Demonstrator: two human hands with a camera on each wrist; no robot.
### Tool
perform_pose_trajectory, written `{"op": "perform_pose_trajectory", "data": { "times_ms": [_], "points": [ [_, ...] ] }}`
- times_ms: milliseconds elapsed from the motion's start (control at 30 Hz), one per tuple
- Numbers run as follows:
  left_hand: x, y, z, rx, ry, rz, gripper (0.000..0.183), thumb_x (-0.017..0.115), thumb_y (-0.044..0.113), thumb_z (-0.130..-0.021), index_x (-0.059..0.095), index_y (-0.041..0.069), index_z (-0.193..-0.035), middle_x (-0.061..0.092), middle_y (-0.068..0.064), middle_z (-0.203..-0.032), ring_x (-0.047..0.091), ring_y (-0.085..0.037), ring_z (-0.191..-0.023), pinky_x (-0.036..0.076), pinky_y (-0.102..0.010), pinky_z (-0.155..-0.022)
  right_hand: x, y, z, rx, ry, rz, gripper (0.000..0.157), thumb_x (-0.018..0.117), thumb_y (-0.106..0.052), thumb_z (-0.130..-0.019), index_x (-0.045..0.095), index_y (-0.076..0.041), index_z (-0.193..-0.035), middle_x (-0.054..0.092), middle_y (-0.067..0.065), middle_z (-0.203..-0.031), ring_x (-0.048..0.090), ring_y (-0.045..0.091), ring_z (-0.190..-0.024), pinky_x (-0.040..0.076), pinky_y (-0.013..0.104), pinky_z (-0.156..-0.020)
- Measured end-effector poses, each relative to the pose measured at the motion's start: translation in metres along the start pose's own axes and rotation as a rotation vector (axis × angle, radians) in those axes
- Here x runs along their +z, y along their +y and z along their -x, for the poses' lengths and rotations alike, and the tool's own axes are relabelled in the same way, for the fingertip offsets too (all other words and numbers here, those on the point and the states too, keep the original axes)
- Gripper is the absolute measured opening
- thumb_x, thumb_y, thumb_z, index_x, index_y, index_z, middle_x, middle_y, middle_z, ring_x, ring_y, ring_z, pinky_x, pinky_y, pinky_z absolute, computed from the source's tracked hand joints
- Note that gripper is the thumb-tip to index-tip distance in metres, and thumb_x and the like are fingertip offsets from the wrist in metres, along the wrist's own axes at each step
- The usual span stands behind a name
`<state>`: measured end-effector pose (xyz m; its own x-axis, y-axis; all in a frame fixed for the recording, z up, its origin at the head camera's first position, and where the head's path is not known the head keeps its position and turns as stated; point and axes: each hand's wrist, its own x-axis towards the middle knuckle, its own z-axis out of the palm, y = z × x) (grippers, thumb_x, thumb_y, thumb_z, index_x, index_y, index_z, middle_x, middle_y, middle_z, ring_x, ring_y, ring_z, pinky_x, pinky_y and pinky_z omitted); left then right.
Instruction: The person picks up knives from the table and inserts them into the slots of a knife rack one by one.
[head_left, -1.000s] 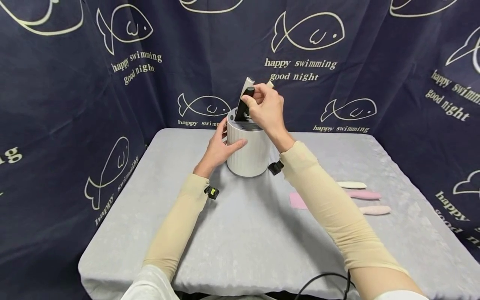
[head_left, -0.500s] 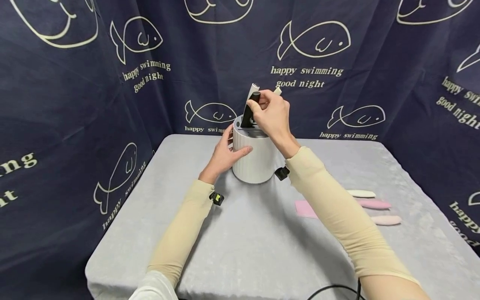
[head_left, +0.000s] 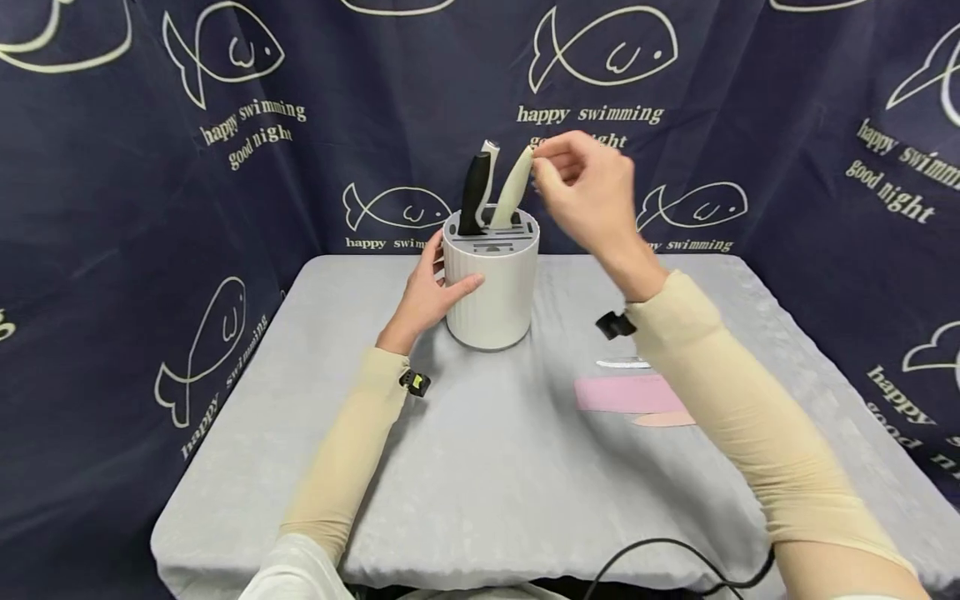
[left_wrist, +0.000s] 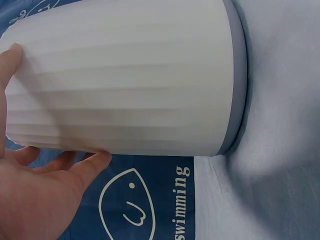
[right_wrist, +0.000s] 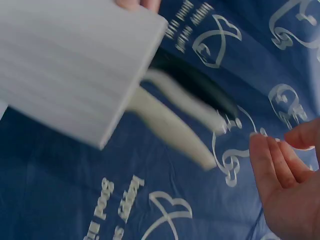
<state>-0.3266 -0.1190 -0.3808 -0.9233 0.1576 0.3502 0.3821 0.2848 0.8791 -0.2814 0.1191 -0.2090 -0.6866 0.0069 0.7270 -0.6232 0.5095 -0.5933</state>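
At nine o'clock of the white ribbed knife holder, with twelve toward the back curtain, the left hand grips its side, thumb across the front and fingers reaching round behind. A black wrist camera sits on the beige left sleeve. The holder stands upright on the grey cloth-covered tabletop, toward its far edge. In its slotted top, a black knife handle rises toward ten o'clock, a white knife handle toward eleven behind it, and a cream knife handle toward one, its tip leaning right. At two o'clock from the holder, the right hand holds nothing, its fingers loosely bent just beside the cream tip; the right wrist view shows a gap between them. At four o'clock lie a narrow silvery blade, a broad pink cleaver blade and a peach blade, the right sleeve hiding their other ends. At five o'clock, a black cable curves over the near edge.
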Motion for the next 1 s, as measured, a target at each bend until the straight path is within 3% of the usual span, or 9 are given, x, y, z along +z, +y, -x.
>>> {"op": "perform_pose_trajectory", "data": {
  "times_ms": [133, 267, 400, 533, 633, 767, 867, 1000],
  "points": [
    [-0.004, 0.003, -0.002, 0.004, -0.009, 0.011, 0.102, 0.083, 0.048, -0.086, 0.019, 0.035, -0.165, 0.037, -0.009, -0.16, 0.042, -0.031, -0.145, 0.039, -0.053, -0.117, -0.038, 0.018, 0.005, 0.122, -0.047, -0.241, 0.017, 0.061, -0.001, -0.095, 0.076, 0.003, -0.103, 0.076, 0.01, -0.084, 0.073, 0.016, -0.07, 0.061, 0.024, -0.067],
    [-0.004, 0.003, -0.004, 0.0, -0.013, 0.014, 0.102, 0.083, 0.048, -0.086, 0.019, 0.037, -0.165, 0.037, -0.008, -0.16, 0.041, -0.029, -0.146, 0.039, -0.052, -0.118, -0.072, 0.051, 0.023, 0.215, -0.101, -0.434, 0.013, 0.067, 0.003, -0.094, 0.073, 0.008, -0.104, 0.076, 0.012, -0.085, 0.073, 0.021, -0.074, 0.062, 0.028, -0.07],
    [-0.005, 0.003, -0.004, -0.014, -0.011, 0.013, 0.101, 0.083, 0.048, -0.086, 0.019, 0.04, -0.164, 0.038, -0.007, -0.159, 0.042, -0.027, -0.146, 0.04, -0.048, -0.117, -0.1, 0.093, 0.049, 0.329, -0.178, -0.488, 0.013, 0.071, 0.002, -0.095, 0.072, 0.01, -0.105, 0.077, 0.009, -0.088, 0.074, 0.018, -0.078, 0.062, 0.027, -0.074],
    [-0.005, 0.003, -0.001, -0.023, -0.013, 0.022, 0.103, 0.083, 0.049, -0.086, 0.019, 0.037, -0.165, 0.038, -0.007, -0.16, 0.042, -0.028, -0.146, 0.04, -0.05, -0.117, -0.131, 0.142, 0.075, 0.565, -0.335, -0.513, 0.013, 0.067, 0.001, -0.099, 0.074, 0.004, -0.108, 0.077, 0.006, -0.095, 0.075, 0.014, -0.086, 0.061, 0.027, -0.081],
    [-0.006, 0.005, -0.001, -0.021, -0.014, 0.02, 0.104, 0.083, 0.05, -0.085, 0.018, 0.035, -0.165, 0.037, -0.006, -0.16, 0.041, -0.027, -0.146, 0.039, -0.05, -0.118, -0.155, 0.178, 0.091, 0.711, -0.45, -0.503, 0.018, 0.061, 0.0, -0.102, 0.077, -0.006, -0.109, 0.077, 0.005, -0.101, 0.074, 0.013, -0.092, 0.06, 0.026, -0.086],
    [-0.006, 0.006, -0.001, -0.018, -0.021, 0.014, 0.103, 0.081, 0.05, -0.087, 0.017, 0.033, -0.166, 0.035, -0.007, -0.162, 0.04, -0.028, -0.147, 0.039, -0.049, -0.118, -0.184, 0.22, 0.107, 0.791, -0.543, -0.478, 0.021, 0.058, -0.002, -0.105, 0.076, -0.009, -0.112, 0.077, -0.001, -0.104, 0.073, 0.011, -0.096, 0.059, 0.025, -0.086],
    [-0.007, 0.005, 0.0, -0.025, -0.027, 0.014, 0.102, 0.081, 0.047, -0.088, 0.017, 0.031, -0.166, 0.033, -0.009, -0.163, 0.039, -0.029, -0.148, 0.039, -0.049, -0.119, -0.199, 0.241, 0.118, 0.827, -0.618, -0.336, 0.023, 0.059, -0.01, -0.106, 0.069, -0.003, -0.126, 0.075, -0.012, -0.106, 0.071, 0.005, -0.099, 0.058, 0.022, -0.087],
    [-0.006, 0.004, 0.001, -0.029, -0.034, 0.019, 0.102, 0.08, 0.045, -0.089, 0.016, 0.031, -0.166, 0.031, -0.009, -0.164, 0.037, -0.03, -0.149, 0.037, -0.049, -0.119, -0.211, 0.258, 0.131, 0.827, -0.715, -0.08, 0.056, 0.065, -0.028, -0.105, 0.05, 0.007, -0.146, 0.068, -0.019, -0.116, 0.066, 0.0, -0.107, 0.056, 0.022, -0.092]
  ]
}}
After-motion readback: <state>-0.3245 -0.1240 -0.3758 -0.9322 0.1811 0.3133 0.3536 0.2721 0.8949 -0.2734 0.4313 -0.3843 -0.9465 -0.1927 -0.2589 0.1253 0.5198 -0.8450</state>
